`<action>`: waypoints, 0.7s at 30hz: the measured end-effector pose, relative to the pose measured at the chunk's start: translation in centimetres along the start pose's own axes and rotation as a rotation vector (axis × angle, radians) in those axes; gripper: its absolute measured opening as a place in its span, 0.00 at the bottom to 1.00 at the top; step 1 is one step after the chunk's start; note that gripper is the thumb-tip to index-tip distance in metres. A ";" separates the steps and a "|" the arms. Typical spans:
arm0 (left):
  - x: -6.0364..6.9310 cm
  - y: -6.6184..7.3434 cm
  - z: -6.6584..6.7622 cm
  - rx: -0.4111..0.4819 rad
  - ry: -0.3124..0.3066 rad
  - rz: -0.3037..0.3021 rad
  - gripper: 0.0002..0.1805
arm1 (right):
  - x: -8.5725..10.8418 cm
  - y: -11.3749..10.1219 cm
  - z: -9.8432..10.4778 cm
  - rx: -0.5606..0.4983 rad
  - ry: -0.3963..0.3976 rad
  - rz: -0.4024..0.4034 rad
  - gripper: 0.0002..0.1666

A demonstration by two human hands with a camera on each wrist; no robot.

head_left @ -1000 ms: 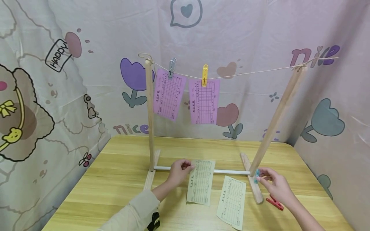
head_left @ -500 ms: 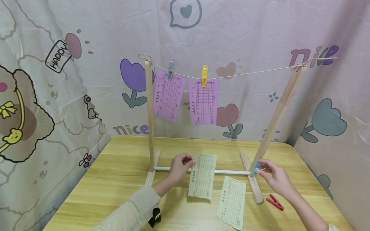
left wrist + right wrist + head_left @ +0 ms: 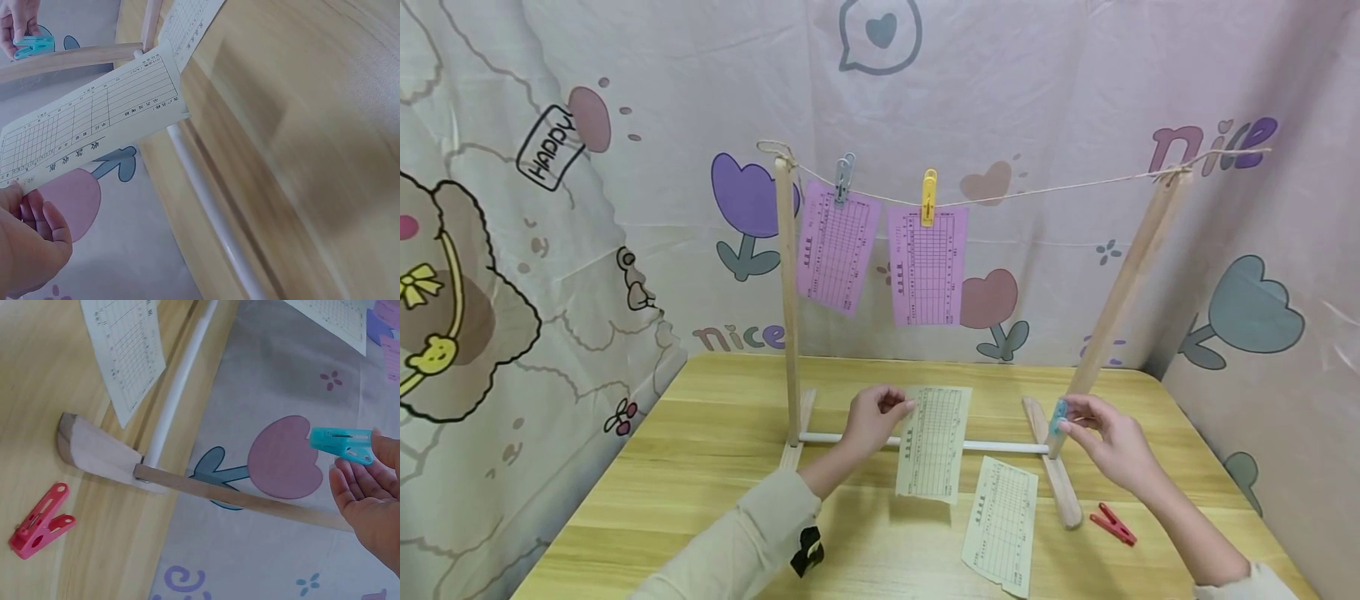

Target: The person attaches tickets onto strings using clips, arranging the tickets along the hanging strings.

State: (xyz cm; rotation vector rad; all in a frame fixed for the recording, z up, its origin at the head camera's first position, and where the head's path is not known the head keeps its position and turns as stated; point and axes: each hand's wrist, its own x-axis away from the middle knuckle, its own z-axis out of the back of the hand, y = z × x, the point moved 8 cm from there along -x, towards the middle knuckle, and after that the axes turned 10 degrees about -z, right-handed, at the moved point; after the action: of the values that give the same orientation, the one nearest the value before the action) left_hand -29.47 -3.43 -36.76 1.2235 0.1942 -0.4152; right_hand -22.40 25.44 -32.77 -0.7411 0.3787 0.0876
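Observation:
My left hand (image 3: 874, 423) pinches the upper left corner of a pale yellow printed slip (image 3: 934, 442), which hangs above the table in front of the white crossbar. In the left wrist view the same slip (image 3: 94, 115) stretches away from thumb and fingers. A teal clothespin (image 3: 340, 444) is pinched between thumb and fingers of my right hand (image 3: 1108, 442), beside the right post of the wooden stand. Two pink slips hang from the string (image 3: 1052, 190): the left one (image 3: 838, 250) under a grey clothespin (image 3: 843, 179), the other (image 3: 928, 271) under a yellow clothespin (image 3: 929, 198).
Another yellow slip (image 3: 1002, 525) lies on the wooden table (image 3: 662, 500), its lower edge torn. Right of the stand's foot lies a red clothespin (image 3: 1114, 525). The stand's left post (image 3: 787, 308) and leaning right post (image 3: 1127, 283) rise behind my hands, joined low by a white crossbar (image 3: 1000, 447).
My left hand has risen and moved slightly right, lifting the yellow slip off the table. The right hand has also gone up a little with the teal clothespin.

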 end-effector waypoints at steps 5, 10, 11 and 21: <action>-0.3 0.6 0.1 0.003 0.011 0.002 0.08 | -0.2 -0.5 0.4 -0.017 0.015 0.000 0.17; -1.0 1.4 0.1 0.009 0.019 -0.025 0.09 | -0.4 -1.1 1.2 -0.044 0.053 0.030 0.17; -1.1 1.6 0.1 0.012 0.021 -0.029 0.09 | -0.4 -1.2 1.4 -0.050 0.059 0.036 0.17; -2.4 3.4 0.6 0.042 0.059 -0.041 0.08 | -1.0 -2.3 2.2 -0.101 0.075 0.067 0.17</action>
State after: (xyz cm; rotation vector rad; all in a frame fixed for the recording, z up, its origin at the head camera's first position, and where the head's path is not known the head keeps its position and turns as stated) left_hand -30.26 -2.54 -32.76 1.2755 0.2630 -0.4206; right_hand -22.21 25.29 -29.47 -0.8335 0.4734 0.1427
